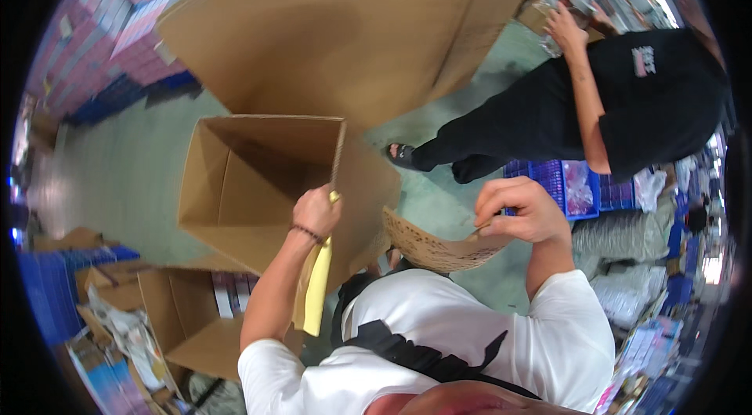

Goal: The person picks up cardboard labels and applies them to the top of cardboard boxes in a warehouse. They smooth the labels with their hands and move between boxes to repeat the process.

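My left hand (317,212) is closed on the upper edge of an open, upright cardboard box (202,180), with a yellow strip or sheet (317,291) hanging below the same hand. Between the thumb and fingers of my right hand (514,209) is the end of a curved piece of cardboard (446,247) that bears handwriting. Its other end reaches toward the box's side. Behind the box stands a large cardboard sheet or panel (329,33), and another hand touches its top edge.
A co-worker in black (652,97) stands at the right, holding clear plastic. Blue crates (581,209) are beside them. Another open carton (205,344) lies at lower left, near a blue bin (44,291). Pink stacked packages (88,62) fill the upper left.
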The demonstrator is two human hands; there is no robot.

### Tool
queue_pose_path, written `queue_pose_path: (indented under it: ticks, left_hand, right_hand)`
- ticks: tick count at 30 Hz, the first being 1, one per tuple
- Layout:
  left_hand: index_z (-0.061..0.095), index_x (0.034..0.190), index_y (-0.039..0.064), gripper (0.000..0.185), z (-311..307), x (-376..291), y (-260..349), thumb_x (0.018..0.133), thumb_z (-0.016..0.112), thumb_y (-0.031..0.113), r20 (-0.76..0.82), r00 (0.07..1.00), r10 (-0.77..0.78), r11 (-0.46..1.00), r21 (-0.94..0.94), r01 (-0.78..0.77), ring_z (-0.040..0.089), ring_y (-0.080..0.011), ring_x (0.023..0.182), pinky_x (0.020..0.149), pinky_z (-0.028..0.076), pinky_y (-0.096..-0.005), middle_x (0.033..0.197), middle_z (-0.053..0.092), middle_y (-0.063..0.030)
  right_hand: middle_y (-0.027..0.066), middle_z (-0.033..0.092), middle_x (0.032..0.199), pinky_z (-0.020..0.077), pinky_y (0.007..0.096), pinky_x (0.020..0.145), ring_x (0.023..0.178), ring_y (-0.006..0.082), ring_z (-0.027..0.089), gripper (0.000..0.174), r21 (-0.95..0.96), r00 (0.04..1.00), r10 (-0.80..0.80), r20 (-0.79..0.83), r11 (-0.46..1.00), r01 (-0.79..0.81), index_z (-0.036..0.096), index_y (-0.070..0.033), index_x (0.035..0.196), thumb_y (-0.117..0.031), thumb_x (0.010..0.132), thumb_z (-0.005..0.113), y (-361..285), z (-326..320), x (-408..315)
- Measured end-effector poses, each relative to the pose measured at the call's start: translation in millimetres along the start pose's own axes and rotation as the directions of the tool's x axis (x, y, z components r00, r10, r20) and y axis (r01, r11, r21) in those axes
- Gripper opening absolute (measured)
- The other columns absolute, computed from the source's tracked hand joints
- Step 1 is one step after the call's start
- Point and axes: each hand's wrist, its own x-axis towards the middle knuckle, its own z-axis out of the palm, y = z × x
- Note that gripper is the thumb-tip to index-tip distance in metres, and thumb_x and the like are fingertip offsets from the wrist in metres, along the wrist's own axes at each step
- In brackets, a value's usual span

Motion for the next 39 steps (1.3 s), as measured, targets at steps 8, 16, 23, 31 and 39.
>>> queue_pose_path:
  ticks: [8,16,23,31,39]
  left_hand:
    - [0.062,0.082,-0.001,0.026,17,-5,-8,0.08,0.054,0.024,0.026,0.998,-0.061,0.998,-0.001,0.061,0.061,-0.0407,0.074,0.07,0.049,-0.0485,0.076,0.062,-0.0244]
    - [0.063,0.084,0.002,0.025,40,-16,28,0.079,0.057,0.025,0.029,0.995,-0.099,0.991,0.093,0.096,0.063,-0.0388,0.073,0.068,0.05,-0.0466,0.075,0.064,-0.0211]
    - [0.066,0.075,0.004,0.019,99,-39,86,0.076,0.056,0.02,-0.007,0.961,-0.277,0.921,0.282,0.268,0.064,-0.0359,0.073,0.066,0.052,-0.0438,0.073,0.065,-0.0202]
    - [0.069,0.078,0.004,0.021,189,-80,143,0.079,0.051,0.013,0.006,0.88,-0.475,0.85,0.26,0.458,0.067,-0.0342,0.078,0.069,0.054,-0.0418,0.08,0.067,-0.0208]
    - [0.07,0.082,0.009,0.025,272,-135,158,0.084,0.046,0.016,0.004,0.911,-0.412,0.874,0.283,0.394,0.068,-0.0296,0.078,0.067,0.054,-0.0406,0.081,0.068,-0.0152]
  right_hand:
    - [0.0095,0.063,0.077,0.0462,0.0283,0.061,0.069,0.0191,0.06,0.012,-0.056,1.0,0.028,-0.01,0.998,-0.029,0.066,0.001,0.078,0.003,0.067,0.07,10,13,5]
    - [0.0074,0.062,0.078,0.0447,0.0266,0.058,0.068,0.017,0.059,0.012,-0.02,0.983,-0.036,0.178,0.999,0.041,0.066,0.001,0.082,0.002,0.071,0.069,47,-5,-11]
    - [0.0069,0.062,0.078,0.0433,0.0243,0.055,0.064,0.0148,0.058,0.011,0.059,0.922,-0.094,0.375,0.995,0.078,0.067,0.001,0.083,0.001,0.072,0.07,86,-39,-50]
    - [0.0072,0.062,0.079,0.0456,0.0272,0.061,0.071,0.0181,0.06,0.009,0.121,0.845,-0.1,0.525,0.992,0.042,0.066,0.0,0.083,-0.004,0.076,0.071,104,-67,-88]
    - [0.0066,0.062,0.078,0.0454,0.0283,0.062,0.071,0.019,0.06,0.009,0.036,0.846,-0.056,0.531,0.998,0.044,0.066,-0.001,0.081,-0.006,0.075,0.071,102,-80,-133]
